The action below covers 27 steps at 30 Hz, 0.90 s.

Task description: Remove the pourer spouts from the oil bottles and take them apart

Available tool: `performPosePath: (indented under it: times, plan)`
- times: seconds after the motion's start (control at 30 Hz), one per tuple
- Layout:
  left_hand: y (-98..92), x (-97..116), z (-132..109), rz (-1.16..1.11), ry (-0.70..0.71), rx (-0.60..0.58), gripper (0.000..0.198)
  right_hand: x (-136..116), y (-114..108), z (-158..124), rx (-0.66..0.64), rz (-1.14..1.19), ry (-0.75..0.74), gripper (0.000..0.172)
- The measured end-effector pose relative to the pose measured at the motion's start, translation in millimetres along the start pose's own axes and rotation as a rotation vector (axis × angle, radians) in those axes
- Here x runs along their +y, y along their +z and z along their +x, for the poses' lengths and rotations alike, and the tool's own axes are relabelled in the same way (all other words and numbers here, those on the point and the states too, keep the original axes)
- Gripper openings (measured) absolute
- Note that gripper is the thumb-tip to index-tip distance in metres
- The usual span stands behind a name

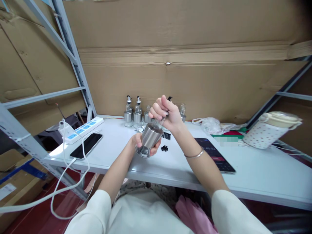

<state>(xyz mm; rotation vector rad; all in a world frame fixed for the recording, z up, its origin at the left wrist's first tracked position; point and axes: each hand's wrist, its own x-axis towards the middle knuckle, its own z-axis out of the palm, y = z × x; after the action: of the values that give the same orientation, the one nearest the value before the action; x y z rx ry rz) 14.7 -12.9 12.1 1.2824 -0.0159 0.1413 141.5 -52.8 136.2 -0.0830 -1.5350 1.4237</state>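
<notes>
A glass oil bottle [151, 136] with a brushed-metal sleeve is held tilted above the table, its neck leaning up and to the right. My left hand [136, 140] is closed around its lower body, fingers showing on both sides. Over the neck, my right hand [169, 113] is closed in a fist that hides the bottle's top. A black spout tip shows just above that fist; I cannot tell which bottle it belongs to. Beneath the hands lie a row of small black parts [166, 136] and a cluster of round black pieces [164, 148].
Several similar bottles [128, 117] stand along the cardboard wall [170, 81], some with pourers. At left are a power strip [85, 129], a phone [87, 146] and white cables. To the right lie a tablet [219, 156], a plastic bag [211, 125] and a dotted jug [265, 131].
</notes>
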Motion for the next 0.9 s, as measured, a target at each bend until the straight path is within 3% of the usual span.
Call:
performPosePath:
  times: [0.17,0.3,0.5,0.67,0.8,0.9]
  plan:
    - [-1.1,-1,1,0.024,0.068,0.199,0.054,11,-8,11,0.36,0.007,-0.113,0.055]
    - [4.0,6,3,0.017,0.101,0.26,0.052,17,-17,16,0.544,-0.127,-0.206,0.055]
    - [9.5,11,3,0.012,0.16,0.291,0.059,23,-17,15,0.562,-0.406,-0.385,0.055]
    - [9.4,12,2,0.075,0.16,0.325,0.052,27,-15,11,0.624,-0.667,-0.534,0.052]
    - [13.2,17,5,0.211,0.237,0.482,0.04,22,-28,5,0.521,-1.063,-0.737,0.051]
    - [12.7,21,9,0.332,0.301,0.722,0.029,8,-38,2,0.557,-1.211,-0.63,0.043]
